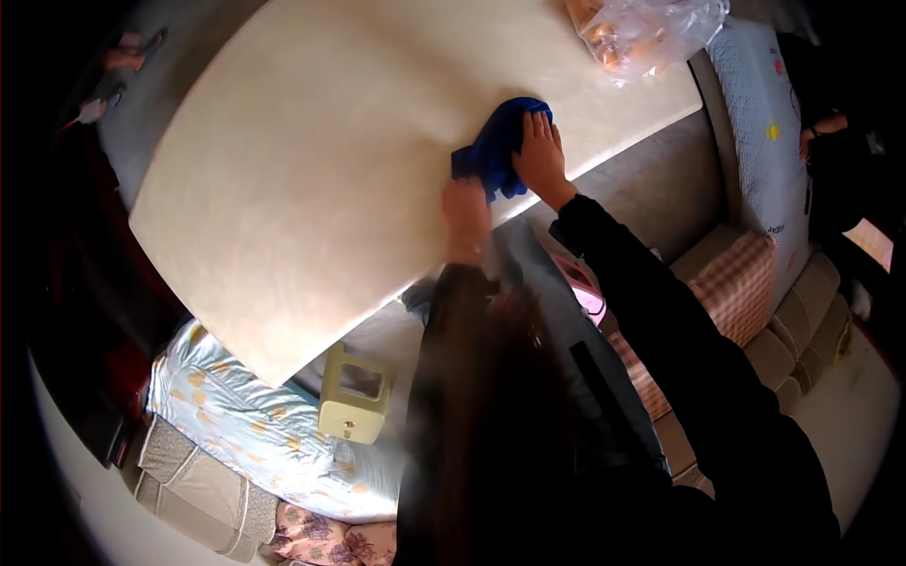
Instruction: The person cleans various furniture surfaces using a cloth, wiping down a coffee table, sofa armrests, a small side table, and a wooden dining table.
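On the bench (283,189), a clear plastic bag (651,38) is sitting beyond the blue cloth (495,141), which is lying by the near edge; a yellow box-like item (354,401) is standing below. The right hand (543,156) is resting flattened on the cloth, fingers straight; the left hand (466,219) is touching its other end, its grip too blurred to tell. The sofa cover (752,123) is bearing lettering too small to read.
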